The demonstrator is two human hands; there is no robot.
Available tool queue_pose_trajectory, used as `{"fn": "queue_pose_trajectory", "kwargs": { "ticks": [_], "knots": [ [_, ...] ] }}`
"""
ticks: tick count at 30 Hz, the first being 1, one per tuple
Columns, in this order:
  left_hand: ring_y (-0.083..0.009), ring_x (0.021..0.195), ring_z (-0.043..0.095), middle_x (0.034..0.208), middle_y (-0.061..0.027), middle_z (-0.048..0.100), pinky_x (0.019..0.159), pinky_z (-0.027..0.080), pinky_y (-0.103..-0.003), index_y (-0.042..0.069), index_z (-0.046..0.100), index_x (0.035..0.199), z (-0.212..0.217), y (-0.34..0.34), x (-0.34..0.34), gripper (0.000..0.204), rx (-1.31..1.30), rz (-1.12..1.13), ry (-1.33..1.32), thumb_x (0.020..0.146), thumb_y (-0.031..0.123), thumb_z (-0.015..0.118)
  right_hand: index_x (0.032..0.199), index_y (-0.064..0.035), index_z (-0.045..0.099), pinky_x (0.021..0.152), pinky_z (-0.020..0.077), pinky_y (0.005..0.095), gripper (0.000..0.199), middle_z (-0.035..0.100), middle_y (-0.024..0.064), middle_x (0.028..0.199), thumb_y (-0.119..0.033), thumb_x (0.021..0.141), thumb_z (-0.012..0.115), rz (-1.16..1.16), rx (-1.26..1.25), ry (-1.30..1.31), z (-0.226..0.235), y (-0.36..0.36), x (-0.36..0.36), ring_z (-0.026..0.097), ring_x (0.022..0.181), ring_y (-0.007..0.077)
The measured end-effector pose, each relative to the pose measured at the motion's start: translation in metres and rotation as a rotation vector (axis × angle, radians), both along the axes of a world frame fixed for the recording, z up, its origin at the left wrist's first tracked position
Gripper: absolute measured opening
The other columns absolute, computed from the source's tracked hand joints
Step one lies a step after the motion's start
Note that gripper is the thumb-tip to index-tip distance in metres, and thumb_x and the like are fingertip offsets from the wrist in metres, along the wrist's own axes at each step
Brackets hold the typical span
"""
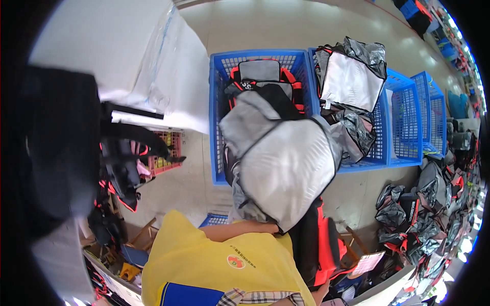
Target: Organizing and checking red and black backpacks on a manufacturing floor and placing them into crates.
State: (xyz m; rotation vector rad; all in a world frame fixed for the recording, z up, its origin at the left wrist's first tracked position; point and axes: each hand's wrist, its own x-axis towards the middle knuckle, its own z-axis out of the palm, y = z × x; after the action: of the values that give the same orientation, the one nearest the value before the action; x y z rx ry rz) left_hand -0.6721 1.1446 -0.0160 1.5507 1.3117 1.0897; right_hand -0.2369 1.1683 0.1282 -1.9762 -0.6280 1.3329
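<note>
A large grey bag with a silvery mesh-like panel and black trim (286, 168) is lifted in front of me, over the near edge of a blue crate (217, 117). My left forearm crosses from my yellow shirt to the bag's lower edge. There my left hand (269, 228) is mostly tucked under the fabric, gripping it. A black and red bag (319, 239) hangs just below the grey one. Only a sliver of my right hand (322, 291) shows at the bottom edge beside that black and red bag, and its fingers are hidden.
The blue crate holds more grey, black and red bags (263, 76). A second blue crate (380, 148) carries silver bags, with further blue crates (429, 102) to its right. A pile of bags (434, 204) lies at right. A white table with plastic sheeting (163, 66), black bags (122, 168) and a pink crate (166, 155) are at left.
</note>
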Motion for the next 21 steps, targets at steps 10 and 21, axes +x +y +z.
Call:
{"fn": "queue_pose_trajectory", "kwargs": {
  "ticks": [10, 21],
  "knots": [
    [-0.0318, 0.096, 0.074, 0.088, -0.0109, 0.077, 0.081, 0.055, -0.046, 0.012, 0.08, 0.082, 0.053, 0.082, 0.106, 0.014, -0.323, -0.462, 0.749, 0.072, 0.02, 0.076, 0.144, 0.0067, 0.046, 0.101, 0.0477, 0.0444, 0.1, 0.061, 0.0248, 0.126, -0.043, 0.069, 0.09, 0.081, -0.112, 0.008, -0.025, -0.008, 0.156, 0.06, 0.113, 0.0351],
    [-0.0343, 0.088, 0.075, 0.089, -0.0157, 0.076, 0.077, 0.057, -0.048, 0.009, 0.079, 0.086, 0.067, 0.055, 0.095, 0.017, -0.341, -0.346, 0.822, 0.079, 0.018, 0.065, 0.106, -0.0059, 0.067, 0.06, 0.0559, 0.0398, 0.031, 0.069, 0.004, 0.094, -0.031, 0.087, 0.069, -0.387, -0.203, -0.087, -0.071, -0.016, 0.146, 0.069, 0.077, 0.0224]
  ]
}}
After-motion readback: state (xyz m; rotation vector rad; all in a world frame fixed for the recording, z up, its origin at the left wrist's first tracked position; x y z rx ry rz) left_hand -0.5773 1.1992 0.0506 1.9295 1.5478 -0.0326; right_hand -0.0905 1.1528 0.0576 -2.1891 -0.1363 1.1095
